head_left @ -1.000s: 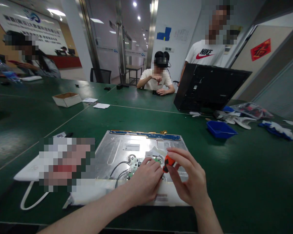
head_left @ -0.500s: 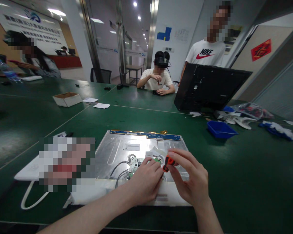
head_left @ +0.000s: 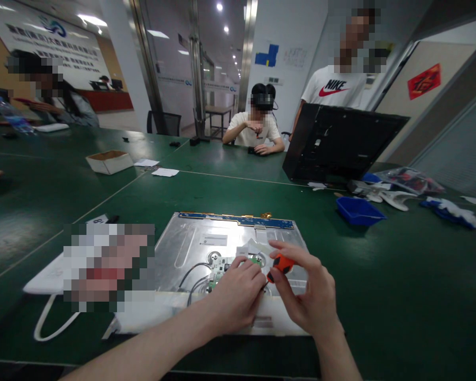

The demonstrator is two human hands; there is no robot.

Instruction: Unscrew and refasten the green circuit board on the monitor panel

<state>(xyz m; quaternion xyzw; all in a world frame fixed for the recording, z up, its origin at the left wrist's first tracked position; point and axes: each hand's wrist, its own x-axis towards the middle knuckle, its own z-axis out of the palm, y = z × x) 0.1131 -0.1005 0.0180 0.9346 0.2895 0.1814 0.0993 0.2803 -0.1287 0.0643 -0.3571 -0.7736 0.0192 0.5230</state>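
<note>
Right hand (head_left: 315, 293) pinches the orange handle (head_left: 284, 262) — probably light, stiff, best held there — left hand (head_left: 240, 291) half-covers the circuit board (head_left: 221, 266), grip hidden.

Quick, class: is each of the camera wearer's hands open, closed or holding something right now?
Left hand: curled over the circuit board; whether it grips anything cannot be told.
Right hand: holding an orange-and-black handle.

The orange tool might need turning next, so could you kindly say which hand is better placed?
Probably the right hand: it holds the orange tool, while the left hand sits beside it, hiding part of the circuit board.
</note>
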